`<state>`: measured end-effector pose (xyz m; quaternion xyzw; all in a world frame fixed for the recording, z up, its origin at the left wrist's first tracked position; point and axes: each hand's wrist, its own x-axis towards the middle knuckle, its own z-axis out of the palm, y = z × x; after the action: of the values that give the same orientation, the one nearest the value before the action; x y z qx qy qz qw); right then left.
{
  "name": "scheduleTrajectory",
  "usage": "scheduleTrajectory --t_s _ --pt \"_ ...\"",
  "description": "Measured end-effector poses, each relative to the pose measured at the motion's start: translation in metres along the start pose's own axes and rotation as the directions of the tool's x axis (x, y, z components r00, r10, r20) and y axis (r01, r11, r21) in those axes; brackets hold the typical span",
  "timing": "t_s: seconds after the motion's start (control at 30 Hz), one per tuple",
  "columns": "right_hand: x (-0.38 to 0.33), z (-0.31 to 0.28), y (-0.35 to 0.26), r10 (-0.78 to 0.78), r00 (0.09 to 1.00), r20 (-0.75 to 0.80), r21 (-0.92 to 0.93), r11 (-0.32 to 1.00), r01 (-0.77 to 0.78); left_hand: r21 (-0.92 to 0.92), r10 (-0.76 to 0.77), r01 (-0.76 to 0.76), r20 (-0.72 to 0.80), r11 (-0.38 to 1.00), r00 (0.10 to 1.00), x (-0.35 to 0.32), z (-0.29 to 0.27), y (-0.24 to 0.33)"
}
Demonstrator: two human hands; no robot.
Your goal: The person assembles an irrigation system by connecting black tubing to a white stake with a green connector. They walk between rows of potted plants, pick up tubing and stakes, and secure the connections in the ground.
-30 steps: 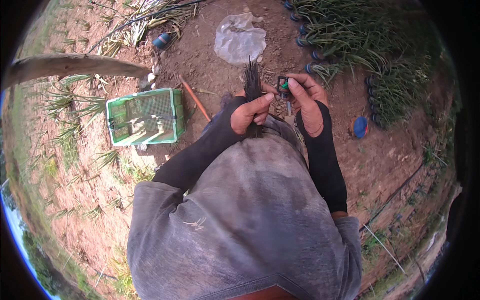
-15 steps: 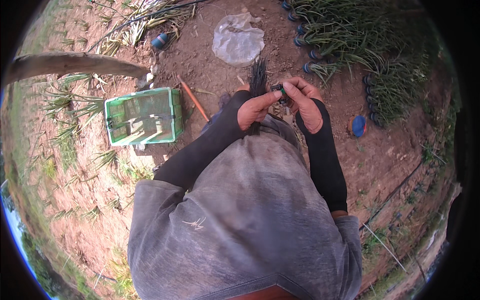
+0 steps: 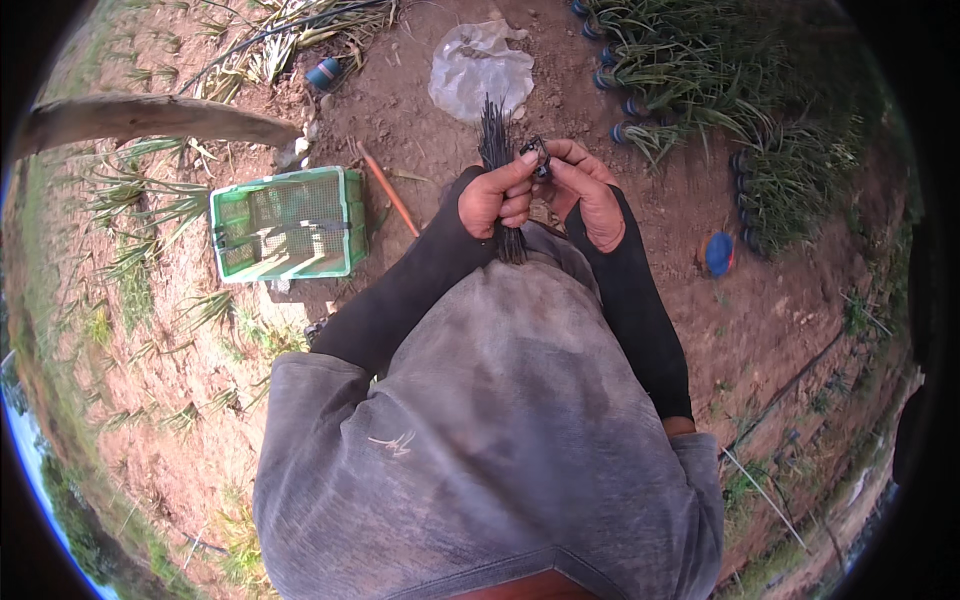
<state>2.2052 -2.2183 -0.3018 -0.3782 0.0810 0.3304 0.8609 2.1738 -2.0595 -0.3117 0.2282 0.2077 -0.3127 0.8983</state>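
Observation:
A bundle of thin, dark strips (image 3: 496,140) stands out above and below my left hand (image 3: 490,202), whose fingers are wrapped round its middle. The thumb of that hand reaches across to a small dark object (image 3: 540,160). On the object's other side, my right hand (image 3: 592,195) pinches it between thumb and fingers. The object is too small for me to tell its kind. Both hands are close together in front of my waist, with black sleeves covering the forearms.
A green mesh crate (image 3: 355,220) lies to the left, beside an orange stick (image 3: 388,190). Farther off, a clear plastic sheet (image 3: 480,70) is on the soil. Bundled green plants (image 3: 700,70) fill the far right. A blue, round thing (image 3: 719,254) is nearer; a wooden pole (image 3: 150,122) juts in from the left.
The dark bundle and my left hand have shifted slightly left. My right hand has also come a little left, and the small object now sits higher between the thumbs.

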Motion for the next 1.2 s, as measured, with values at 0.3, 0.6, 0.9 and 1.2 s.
scheduleTrajectory --t_s 0.3,0.6,0.9,1.2 --pt "0.004 -0.132 0.068 0.053 0.898 -0.437 -0.556 0.769 -0.316 0.065 0.148 -0.136 -0.244 0.989 0.959 -0.027 -0.073 -0.007" --pt "-0.033 -0.184 0.179 -0.028 0.907 -0.42 -0.904 -0.08 -0.421 0.068 0.028 -0.004 -0.36 0.998 0.933 -0.012 -0.088 0.025" --pt "-0.046 -0.197 0.189 0.255 0.79 -0.558 -0.624 0.498 -0.602 -0.135 -0.086 0.034 -0.396 0.99 0.914 0.047 -0.163 0.061" --pt "0.084 -0.16 0.157 0.112 0.982 -0.151 -0.95 0.257 -0.175 0.048 -0.023 0.051 -0.467 0.998 0.884 0.142 -0.178 0.067"
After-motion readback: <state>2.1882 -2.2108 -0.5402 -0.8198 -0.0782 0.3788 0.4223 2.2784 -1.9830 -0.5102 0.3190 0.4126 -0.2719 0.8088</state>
